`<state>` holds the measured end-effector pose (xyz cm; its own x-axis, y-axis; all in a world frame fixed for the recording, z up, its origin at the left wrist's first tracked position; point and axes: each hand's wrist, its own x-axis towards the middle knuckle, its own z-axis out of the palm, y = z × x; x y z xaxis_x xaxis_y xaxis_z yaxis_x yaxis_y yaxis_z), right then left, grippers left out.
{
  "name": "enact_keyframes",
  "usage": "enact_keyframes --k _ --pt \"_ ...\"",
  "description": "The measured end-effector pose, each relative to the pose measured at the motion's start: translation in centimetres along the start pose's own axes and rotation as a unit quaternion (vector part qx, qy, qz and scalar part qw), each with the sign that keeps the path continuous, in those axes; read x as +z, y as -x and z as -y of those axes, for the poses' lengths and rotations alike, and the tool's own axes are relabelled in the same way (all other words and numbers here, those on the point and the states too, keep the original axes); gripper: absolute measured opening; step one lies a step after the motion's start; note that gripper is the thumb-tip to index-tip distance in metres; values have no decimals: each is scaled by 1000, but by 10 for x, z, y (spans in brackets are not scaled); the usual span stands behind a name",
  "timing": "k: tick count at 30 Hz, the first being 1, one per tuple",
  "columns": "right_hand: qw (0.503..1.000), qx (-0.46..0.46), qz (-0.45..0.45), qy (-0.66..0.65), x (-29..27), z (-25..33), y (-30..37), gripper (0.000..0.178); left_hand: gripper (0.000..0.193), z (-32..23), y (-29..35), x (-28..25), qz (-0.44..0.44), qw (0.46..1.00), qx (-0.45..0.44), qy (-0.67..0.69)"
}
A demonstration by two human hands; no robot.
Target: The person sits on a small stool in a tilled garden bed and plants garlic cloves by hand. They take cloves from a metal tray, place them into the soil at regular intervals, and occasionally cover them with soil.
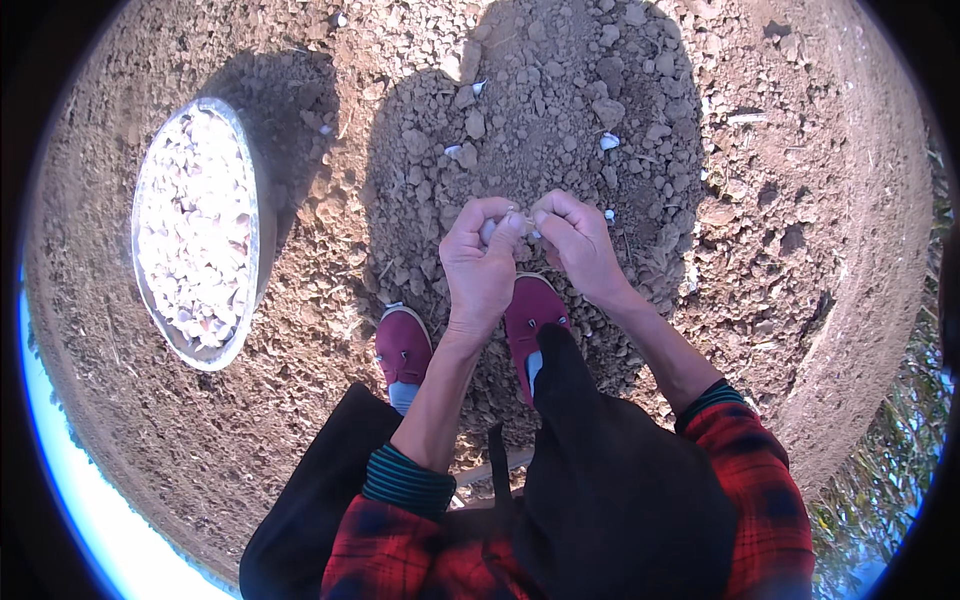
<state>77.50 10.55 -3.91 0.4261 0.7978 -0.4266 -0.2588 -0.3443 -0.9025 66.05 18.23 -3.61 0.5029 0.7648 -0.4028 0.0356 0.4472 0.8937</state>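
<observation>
My left hand (478, 268) and my right hand (580, 245) meet in front of me above the soil, fingers curled and thumbs close together. A pale garlic clove (488, 231) shows inside the curled fingers of my left hand. My right hand pinches at a small whitish bit between the two thumbs; its kind is too small to make out. To the left stands a bucket (262, 250) heaped with white and purplish garlic cloves (200, 225), bright in the sun.
Loose, cloddy brown soil (600, 60) spreads all around, partly in my shadow. A white clove (609, 141) and another pale piece (453, 151) lie on it ahead. My maroon shoes (403, 345) stand just below my hands. Green plants (880, 470) grow along the right edge.
</observation>
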Motion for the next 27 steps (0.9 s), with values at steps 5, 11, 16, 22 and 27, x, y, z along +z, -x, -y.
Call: enact_keyframes --k 5,11,16,22,27 --pt "963 123 -54 -235 -1 -7 1 21 10 -3 -5 -11 -15 979 -112 167" --pt "997 46 58 -30 -14 2 -6 23 33 -2 -7 -17 36 945 -206 253" --pt "974 51 222 2 -25 25 -19 23 49 -5 -12 -19 80 959 -223 153" --pt "948 -24 205 242 -43 30 -28 17 50 5 -19 -4 65 950 -258 165" --pt "966 -108 1 235 -86 23 -60 16 29 7 -28 4 55 949 -213 225"
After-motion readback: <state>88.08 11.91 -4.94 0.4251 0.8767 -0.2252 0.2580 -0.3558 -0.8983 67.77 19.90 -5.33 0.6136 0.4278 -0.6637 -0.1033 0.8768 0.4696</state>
